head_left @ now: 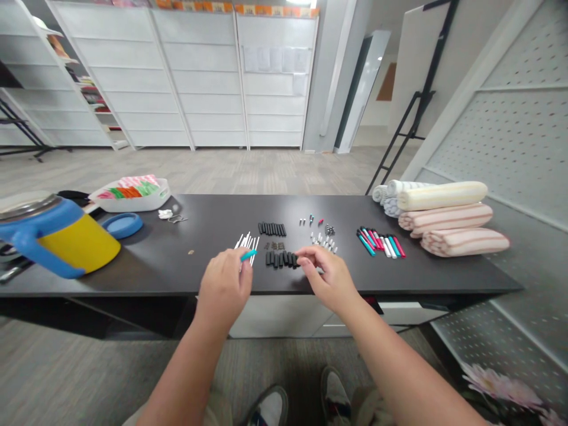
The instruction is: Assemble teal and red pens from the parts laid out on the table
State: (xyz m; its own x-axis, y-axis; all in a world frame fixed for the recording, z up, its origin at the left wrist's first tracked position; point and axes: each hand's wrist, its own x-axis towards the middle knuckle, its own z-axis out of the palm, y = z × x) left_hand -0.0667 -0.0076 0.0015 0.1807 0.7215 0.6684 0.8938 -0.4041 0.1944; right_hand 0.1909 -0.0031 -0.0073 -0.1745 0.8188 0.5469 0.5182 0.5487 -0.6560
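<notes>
My left hand [224, 287] is closed around a teal pen barrel [249, 255], whose end sticks out past the thumb and forefinger. Just beyond it lies a bunch of thin white pen refills [247, 241]. My right hand [332, 275] pinches at the right end of a row of black pen grips [276, 260], its fingertips on the last grip. Behind that row are small springs [277, 245] and a second row of black pen parts [272, 229]. White pen parts [324, 241] lie beyond my right hand, with small metal tips [329, 229] behind them.
Several teal, pink and white pens [380, 243] lie to the right, beside rolled towels [448, 216]. On the left stand a yellow and blue jug [77, 242], a blue lid [123, 225] and a white basket [129, 203]. The dark tabletop [213, 216] has its front edge near my wrists.
</notes>
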